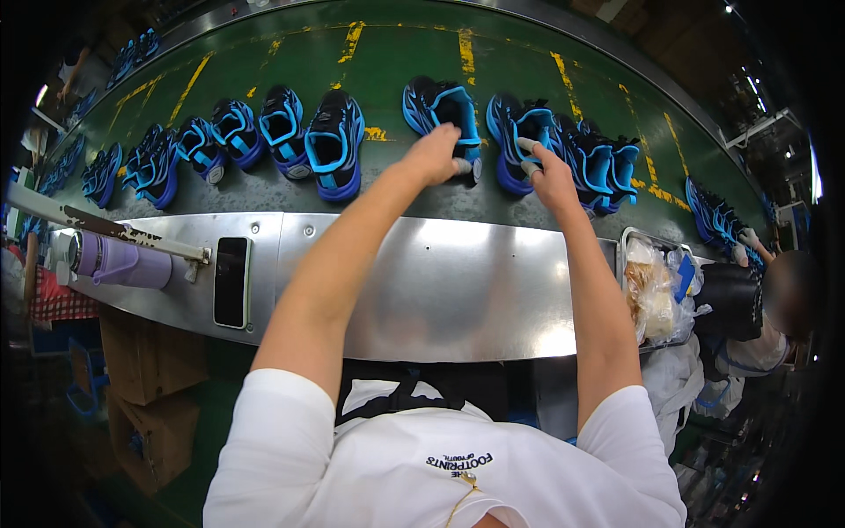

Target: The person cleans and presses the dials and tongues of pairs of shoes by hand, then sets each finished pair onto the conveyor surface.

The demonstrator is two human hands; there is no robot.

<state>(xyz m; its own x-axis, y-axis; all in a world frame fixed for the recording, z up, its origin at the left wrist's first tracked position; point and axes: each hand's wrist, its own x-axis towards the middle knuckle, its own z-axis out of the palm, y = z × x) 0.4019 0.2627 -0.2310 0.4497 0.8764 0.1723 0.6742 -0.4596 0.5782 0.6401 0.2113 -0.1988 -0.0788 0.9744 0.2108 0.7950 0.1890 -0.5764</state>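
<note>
A black and blue sneaker (421, 99) stands in front of me on the green conveyor belt, toe pointing away. My left hand (431, 158) is closed on its heel, with the fingers at the collar and the thumb low at the back. To the right, my right hand (553, 180) grips the collar at the heel of another sneaker (503, 123), thumb and forefinger bent around the edge. Pale covers sit on some of my fingertips. Part of each heel is hidden behind my hands.
More matching sneakers (334, 141) line the belt on both sides. A steel ledge (422, 299) in front of me bears a phone (231, 282) and a lilac tumbler (132, 264). A tray of plastic bags (651, 299) is at right. Another person (757, 343) works farther right.
</note>
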